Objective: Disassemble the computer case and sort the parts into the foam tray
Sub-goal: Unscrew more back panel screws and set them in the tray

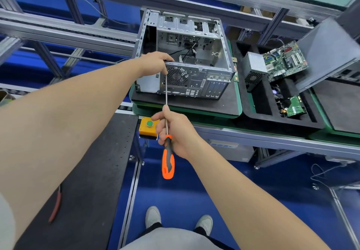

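Long screwdriver [168, 158] at the case [194, 78]
Your left fingers [163, 58] grip its edge, right fingers [166, 113] pinch the shaft; tray [248, 103] at 3 o'clock.

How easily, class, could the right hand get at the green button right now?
Probably yes: the green button sits uncovered just beside the right hand, nothing between them, though that hand grips the screwdriver.

Looking down, we see our left hand [155, 62] gripping the near top corner of the open computer case [187, 59] while our right hand [175, 133] holds the orange-handled screwdriver [167, 133] by its shaft, the foam tray [259, 101] with removed parts lying just beside.
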A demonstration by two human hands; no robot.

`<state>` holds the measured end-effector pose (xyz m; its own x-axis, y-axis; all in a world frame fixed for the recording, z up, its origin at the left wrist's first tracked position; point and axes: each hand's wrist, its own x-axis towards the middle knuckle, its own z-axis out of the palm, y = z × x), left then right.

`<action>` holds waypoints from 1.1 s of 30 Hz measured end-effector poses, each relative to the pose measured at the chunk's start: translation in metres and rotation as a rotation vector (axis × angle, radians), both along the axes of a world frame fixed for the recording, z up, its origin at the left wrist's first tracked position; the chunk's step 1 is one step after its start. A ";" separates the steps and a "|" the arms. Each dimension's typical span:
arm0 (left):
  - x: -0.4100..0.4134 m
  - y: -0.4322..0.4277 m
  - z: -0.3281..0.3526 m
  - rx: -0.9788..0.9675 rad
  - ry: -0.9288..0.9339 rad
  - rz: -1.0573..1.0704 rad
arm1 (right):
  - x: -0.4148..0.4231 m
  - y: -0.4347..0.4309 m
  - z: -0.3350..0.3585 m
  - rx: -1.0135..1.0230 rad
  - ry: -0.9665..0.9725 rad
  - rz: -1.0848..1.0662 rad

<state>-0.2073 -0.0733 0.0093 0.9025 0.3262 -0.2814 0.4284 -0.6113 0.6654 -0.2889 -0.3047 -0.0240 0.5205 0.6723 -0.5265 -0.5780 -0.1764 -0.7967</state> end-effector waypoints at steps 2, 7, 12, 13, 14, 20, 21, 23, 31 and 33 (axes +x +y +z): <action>0.001 0.001 -0.001 -0.024 -0.010 -0.002 | 0.002 0.000 0.002 0.233 0.231 -0.044; 0.002 0.003 -0.004 -0.064 -0.048 -0.008 | 0.007 0.002 0.003 0.637 0.629 -0.089; 0.004 0.004 -0.005 -0.061 -0.048 -0.017 | 0.007 0.006 0.007 0.299 0.302 -0.117; 0.003 0.004 -0.006 -0.061 -0.049 -0.022 | 0.007 0.007 0.008 0.242 0.257 -0.127; 0.003 0.004 -0.005 -0.059 -0.051 -0.027 | 0.007 0.008 0.009 0.197 0.228 -0.135; 0.000 0.003 -0.006 -0.020 -0.057 -0.038 | 0.001 0.018 0.006 -0.177 -0.104 -0.158; -0.001 0.002 -0.006 -0.007 -0.063 -0.038 | -0.001 0.018 0.005 -0.200 -0.135 -0.163; -0.004 0.000 -0.007 0.045 -0.073 -0.053 | -0.002 0.019 0.005 -0.196 -0.124 -0.163; -0.004 -0.002 -0.003 0.043 -0.076 -0.073 | 0.011 0.015 0.019 0.500 0.593 -0.243; -0.004 -0.003 -0.003 0.033 -0.081 -0.069 | 0.014 0.011 0.018 0.695 0.822 -0.229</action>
<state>-0.2109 -0.0760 0.0062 0.9425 0.2699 -0.1972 0.3301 -0.6595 0.6753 -0.2753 -0.2939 -0.0056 0.3345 0.8887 -0.3136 -0.9395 0.3404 -0.0375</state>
